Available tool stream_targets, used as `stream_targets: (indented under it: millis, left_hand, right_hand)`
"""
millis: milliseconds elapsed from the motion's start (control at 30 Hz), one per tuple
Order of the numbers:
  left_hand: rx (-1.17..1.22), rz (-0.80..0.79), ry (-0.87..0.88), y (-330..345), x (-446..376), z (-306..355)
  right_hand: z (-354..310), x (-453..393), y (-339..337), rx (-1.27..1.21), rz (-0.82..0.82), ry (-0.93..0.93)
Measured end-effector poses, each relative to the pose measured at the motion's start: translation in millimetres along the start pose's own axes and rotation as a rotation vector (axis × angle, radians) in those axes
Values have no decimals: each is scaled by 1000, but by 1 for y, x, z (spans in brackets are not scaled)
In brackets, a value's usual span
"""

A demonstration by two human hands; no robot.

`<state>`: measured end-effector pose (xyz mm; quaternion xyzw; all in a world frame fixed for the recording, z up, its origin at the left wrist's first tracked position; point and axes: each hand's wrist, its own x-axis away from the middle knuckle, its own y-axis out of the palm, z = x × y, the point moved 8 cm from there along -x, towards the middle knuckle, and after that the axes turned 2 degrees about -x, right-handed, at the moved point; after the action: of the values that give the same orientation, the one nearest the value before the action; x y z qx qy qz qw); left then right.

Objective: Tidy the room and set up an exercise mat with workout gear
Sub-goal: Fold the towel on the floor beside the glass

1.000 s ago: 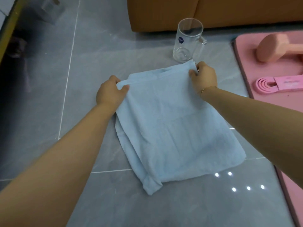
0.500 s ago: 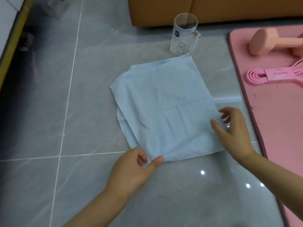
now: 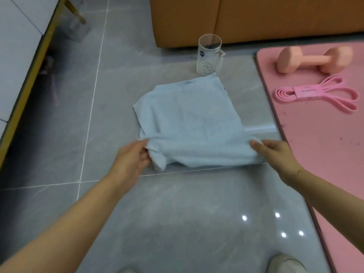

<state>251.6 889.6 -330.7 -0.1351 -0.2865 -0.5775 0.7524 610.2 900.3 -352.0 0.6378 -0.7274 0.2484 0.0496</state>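
1. One pink exercise mat (image 3: 325,154) lies well to the right of the grip, past the right hand, flat on the grey tile floor (image 3: 177,213). It looks laid out already, so that part of the task seems done.

2. One light-blue towel (image 3: 189,125), the thing being worked, lies on the floor between the two hands and stretches away from them. It is folded into a rough square. Its near edge is lifted off the tiles and bunched at the left corner. I judge the step in hand to be another fold of the towel.

3. Two hands hold that near edge. The left hand (image 3: 132,158) pinches the near-left corner between thumb and curled fingers. The right hand (image 3: 275,152) grips the near-right corner, thumb on top, fingers tucked beneath the cloth.

4. The next move, as I read it, calls for carrying both corners away together, level with each other, onto the far edge. The slack left corner needs drawing taut first, or the layers will skew.

5. One pink dumbbell (image 3: 313,60) rests on the mat, far beyond the right hand.

6. One pink resistance band (image 3: 317,93), looped and banded, lies on the mat nearer the right hand than the dumbbell.

7. One clear glass mug (image 3: 209,54) stands upright just past the towel's far corner, opposite the grip. A careless fold could knock it.
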Motion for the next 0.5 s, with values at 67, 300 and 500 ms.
stream_targets:
  millis: [67,300,500]
  left_hand:
    - [22,-22,75,0,-6,27]
    - [-524,137,92,-25,-3,-3]
    - [-891,274,187,-60,36,-63]
  right_hand:
    - [-24,-8,-2,-94,46,-46]
    - [-28,4,18,-140,-121,-69]
    - [29,42,14,458,-130,-358]
